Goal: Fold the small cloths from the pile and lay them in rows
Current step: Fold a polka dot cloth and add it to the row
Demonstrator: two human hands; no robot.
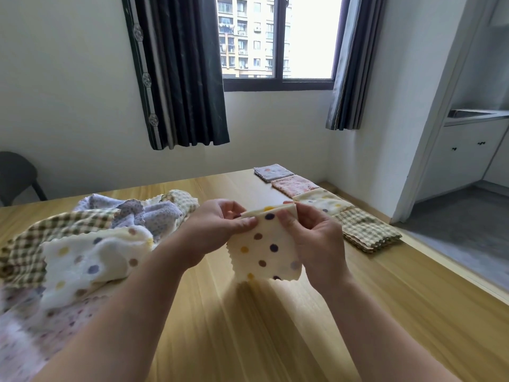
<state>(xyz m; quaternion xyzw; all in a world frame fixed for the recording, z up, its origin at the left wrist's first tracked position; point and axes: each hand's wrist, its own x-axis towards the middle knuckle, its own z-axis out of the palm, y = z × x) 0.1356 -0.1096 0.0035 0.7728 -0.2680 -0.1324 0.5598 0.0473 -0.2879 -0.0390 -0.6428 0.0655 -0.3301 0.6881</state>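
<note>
A folded cream cloth with coloured dots [264,249] hangs in the air above the wooden table [275,340]. My left hand [217,230] pinches its upper left corner and my right hand [314,238] pinches its upper right edge. A pile of unfolded cloths [91,238] lies at the left: checked, lilac, cream dotted and pink ones. A row of folded cloths runs along the table's right side: a grey one [272,172], a pink one [294,185], a cream dotted one [323,202] and a green checked one [367,230].
The table's right edge [440,268] drops to a grey floor. A dark chair [16,177] stands at the far left behind the table. A wall with a curtained window [275,42] lies beyond the table's far edge.
</note>
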